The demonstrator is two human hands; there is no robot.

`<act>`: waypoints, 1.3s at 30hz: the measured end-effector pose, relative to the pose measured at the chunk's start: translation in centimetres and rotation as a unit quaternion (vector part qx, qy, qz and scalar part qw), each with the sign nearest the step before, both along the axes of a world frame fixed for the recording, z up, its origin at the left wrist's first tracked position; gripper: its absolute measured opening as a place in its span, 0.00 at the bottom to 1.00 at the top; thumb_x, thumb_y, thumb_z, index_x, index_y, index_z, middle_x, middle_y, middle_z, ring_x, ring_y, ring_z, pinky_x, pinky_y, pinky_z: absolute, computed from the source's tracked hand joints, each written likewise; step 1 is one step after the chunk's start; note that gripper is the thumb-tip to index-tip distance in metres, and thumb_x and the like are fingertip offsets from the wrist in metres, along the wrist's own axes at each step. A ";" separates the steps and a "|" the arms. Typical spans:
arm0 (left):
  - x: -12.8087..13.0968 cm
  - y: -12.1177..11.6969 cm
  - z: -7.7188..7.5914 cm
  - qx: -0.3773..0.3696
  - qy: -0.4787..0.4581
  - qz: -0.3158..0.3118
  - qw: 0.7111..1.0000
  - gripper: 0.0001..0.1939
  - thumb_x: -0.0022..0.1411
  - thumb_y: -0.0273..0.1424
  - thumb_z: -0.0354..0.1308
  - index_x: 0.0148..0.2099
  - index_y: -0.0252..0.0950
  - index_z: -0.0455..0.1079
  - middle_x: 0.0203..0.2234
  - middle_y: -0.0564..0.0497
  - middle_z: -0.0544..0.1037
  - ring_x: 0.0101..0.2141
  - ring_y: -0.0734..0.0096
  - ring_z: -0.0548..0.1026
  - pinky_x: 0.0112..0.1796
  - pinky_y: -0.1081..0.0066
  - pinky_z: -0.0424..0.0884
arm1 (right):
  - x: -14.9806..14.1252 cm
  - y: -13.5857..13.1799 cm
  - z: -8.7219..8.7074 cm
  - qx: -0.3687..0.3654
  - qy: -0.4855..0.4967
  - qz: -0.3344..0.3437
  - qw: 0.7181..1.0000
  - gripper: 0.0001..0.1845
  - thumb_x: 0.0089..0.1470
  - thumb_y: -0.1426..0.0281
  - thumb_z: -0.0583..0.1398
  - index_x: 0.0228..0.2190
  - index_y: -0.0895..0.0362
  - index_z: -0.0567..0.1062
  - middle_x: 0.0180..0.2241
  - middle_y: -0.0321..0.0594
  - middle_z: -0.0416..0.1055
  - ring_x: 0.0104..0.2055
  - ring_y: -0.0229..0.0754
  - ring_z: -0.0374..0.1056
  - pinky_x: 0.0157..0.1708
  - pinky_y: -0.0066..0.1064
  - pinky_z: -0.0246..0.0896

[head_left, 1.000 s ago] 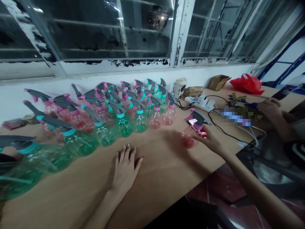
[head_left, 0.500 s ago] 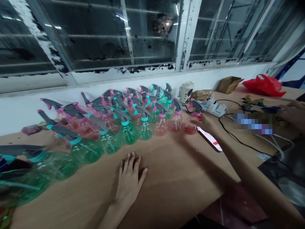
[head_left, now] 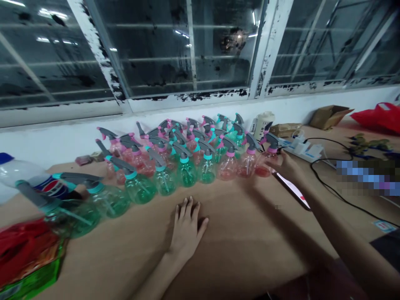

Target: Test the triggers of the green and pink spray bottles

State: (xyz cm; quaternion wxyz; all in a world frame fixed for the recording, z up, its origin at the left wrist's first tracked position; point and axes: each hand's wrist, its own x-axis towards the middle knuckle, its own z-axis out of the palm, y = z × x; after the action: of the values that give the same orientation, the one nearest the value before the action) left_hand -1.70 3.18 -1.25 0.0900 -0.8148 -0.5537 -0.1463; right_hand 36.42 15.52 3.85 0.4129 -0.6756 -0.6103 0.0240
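Observation:
My left hand (head_left: 186, 233) lies flat on the table, palm down, its fingers spread and holding nothing. In front of it stands a row of clear spray bottles with grey trigger heads, among them a green-tinted spray bottle (head_left: 188, 171) with a turquoise collar. At the right end of the row is a pink-tinted spray bottle (head_left: 264, 166) with a pink collar. My right hand (head_left: 290, 167) is closed against that bottle's right side; its fingers are partly hidden. A phone (head_left: 293, 191) with a bright screen is just beside my right wrist.
Left are a Pepsi bottle (head_left: 37, 179) and a red and green package (head_left: 31, 254). Behind my right hand are a white power strip (head_left: 301, 148) with cables, a white cup (head_left: 264, 124) and an open cardboard box (head_left: 329, 116). A red bag (head_left: 379, 118) lies far right.
The view has swung left, so everything appears farther right and the Pepsi bottle and red package show more. Both hands keep their places relative to the bottles.

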 end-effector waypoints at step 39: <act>-18.7 -8.9 2.3 0.051 -0.113 0.173 0.977 0.23 0.67 0.41 0.43 0.55 0.33 0.65 0.53 0.41 0.69 0.55 0.56 0.66 0.56 0.56 0.62 | -25.1 -12.2 -7.2 -0.026 -0.149 0.328 0.932 0.34 0.59 0.50 0.50 0.54 0.63 0.69 0.60 0.57 0.61 0.64 0.57 0.53 0.61 0.54 0.48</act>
State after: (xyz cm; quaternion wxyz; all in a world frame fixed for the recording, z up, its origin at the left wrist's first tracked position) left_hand -20.35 -5.70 1.07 0.0924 -0.6792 -0.6845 -0.2482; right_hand 11.30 3.31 -3.31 0.2687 -0.4439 -0.8517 0.0734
